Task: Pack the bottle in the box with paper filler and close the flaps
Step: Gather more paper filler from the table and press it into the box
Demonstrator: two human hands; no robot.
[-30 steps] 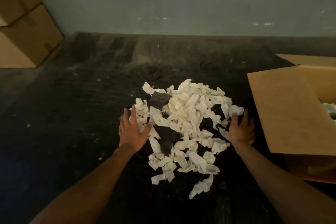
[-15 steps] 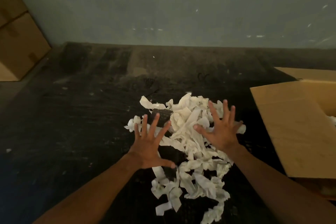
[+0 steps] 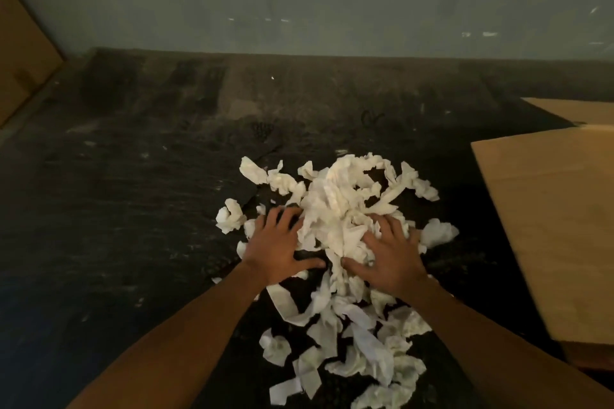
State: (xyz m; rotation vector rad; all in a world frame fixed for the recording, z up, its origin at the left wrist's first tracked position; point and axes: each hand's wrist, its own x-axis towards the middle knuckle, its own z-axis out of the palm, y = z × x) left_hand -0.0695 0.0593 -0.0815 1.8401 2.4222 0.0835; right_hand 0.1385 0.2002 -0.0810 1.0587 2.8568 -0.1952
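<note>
Left hand point(image 3: 277, 247) and right hand point(image 3: 387, 256) flat, fingers spread, pressed on paper strips point(image 3: 335, 209), gripping nothing; dark table point(image 3: 133, 192); box flap point(image 3: 548, 226) at right, well apart

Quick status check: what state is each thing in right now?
Paper filler: loose heap on the dark table.
Left hand: spread, palm down at the heap's edge.
Right hand: spread, pressing on the heap.
Cardboard box: flap open, at right.
Bottle: not visible.
</note>
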